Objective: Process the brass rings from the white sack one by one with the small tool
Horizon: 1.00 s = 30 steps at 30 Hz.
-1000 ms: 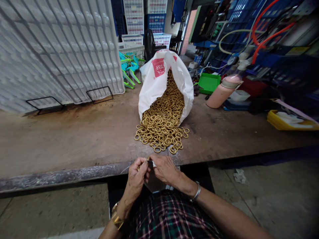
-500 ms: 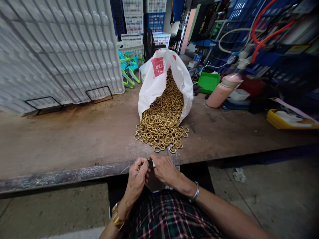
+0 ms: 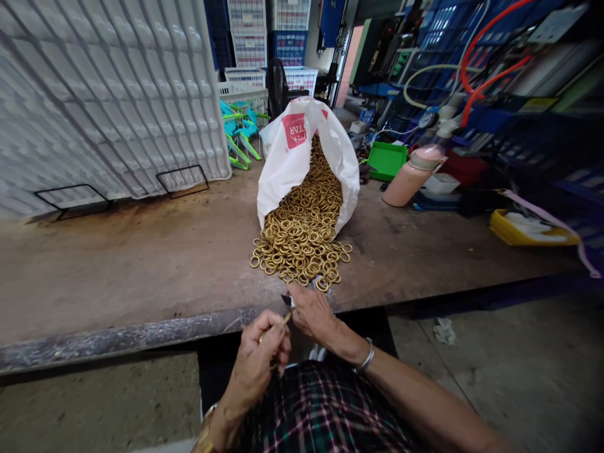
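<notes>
My left hand (image 3: 262, 346) is closed just in front of the table edge, pinching gold-coloured rings; the rim of one ring (image 3: 287, 318) shows at the fingertips. My right hand (image 3: 312, 313) is closed round a small tool with a dark pointed blade (image 3: 286, 300) and a white part beside it; its handle is hidden in the fingers. The right fingertips are at the near edge of a heap of gold-coloured rings (image 3: 302, 248). These spill out of a white plastic bag (image 3: 278, 179) lying open towards me, with red print on it.
On the wooden table (image 3: 117, 277), white ribbed trays (image 3: 117, 94) stand in black wire holders at left. At right are a pink bottle (image 3: 408, 181), a green tray (image 3: 387, 159) and a yellow tray (image 3: 507, 231). Stacked crates (image 3: 289, 47) are behind; orange hoses (image 3: 467, 75) hang at upper right.
My hands have moved apart: the right has gone forward to the edge of the ring heap with the blade, while the left has drawn slightly back towards me. The view has shifted slightly.
</notes>
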Tool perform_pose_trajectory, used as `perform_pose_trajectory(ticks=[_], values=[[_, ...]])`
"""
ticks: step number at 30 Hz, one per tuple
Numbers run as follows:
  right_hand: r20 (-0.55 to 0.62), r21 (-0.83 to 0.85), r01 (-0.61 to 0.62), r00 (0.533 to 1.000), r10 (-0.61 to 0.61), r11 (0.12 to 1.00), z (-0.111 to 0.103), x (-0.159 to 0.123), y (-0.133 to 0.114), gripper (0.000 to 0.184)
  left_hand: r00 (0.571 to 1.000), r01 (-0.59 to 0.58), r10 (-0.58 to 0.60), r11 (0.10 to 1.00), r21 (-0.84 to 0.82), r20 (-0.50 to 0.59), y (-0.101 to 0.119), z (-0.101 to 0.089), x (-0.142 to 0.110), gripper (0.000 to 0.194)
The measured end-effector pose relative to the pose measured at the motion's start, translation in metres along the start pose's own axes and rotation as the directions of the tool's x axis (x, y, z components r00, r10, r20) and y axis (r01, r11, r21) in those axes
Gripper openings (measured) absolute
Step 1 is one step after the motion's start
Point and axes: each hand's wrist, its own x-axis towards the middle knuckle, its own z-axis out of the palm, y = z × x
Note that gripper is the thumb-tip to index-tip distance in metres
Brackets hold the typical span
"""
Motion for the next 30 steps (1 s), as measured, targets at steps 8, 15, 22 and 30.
perform_pose_trajectory(ticks=[8,15,22,30], values=[[-0.062,-0.09,-0.167,0.985,0.162,0.982,0.0,0.008,0.009,0.028,0.994,0.073,-0.097,0.933,-0.354,-0.053,0.0,-0.008,0.013,0.023],[-0.139,-0.042,-0.163,0.978,0.156,0.986,0.005,0.008,0.007,0.021,0.983,0.133,-0.178,0.877,-0.461,-0.054,-0.001,-0.016,0.017,0.028],[-0.197,0.17,-0.061,0.976,0.095,0.983,0.004,0.005,0.008,0.022,0.985,0.101,-0.153,0.883,-0.458,-0.078,0.0,-0.016,0.025,0.026],[0.131,0.841,-0.188,0.981,0.146,0.507,-0.01,0.016,0.001,0.006,0.855,-0.294,0.461,0.807,0.512,-0.236,-0.006,-0.009,0.036,0.02]])
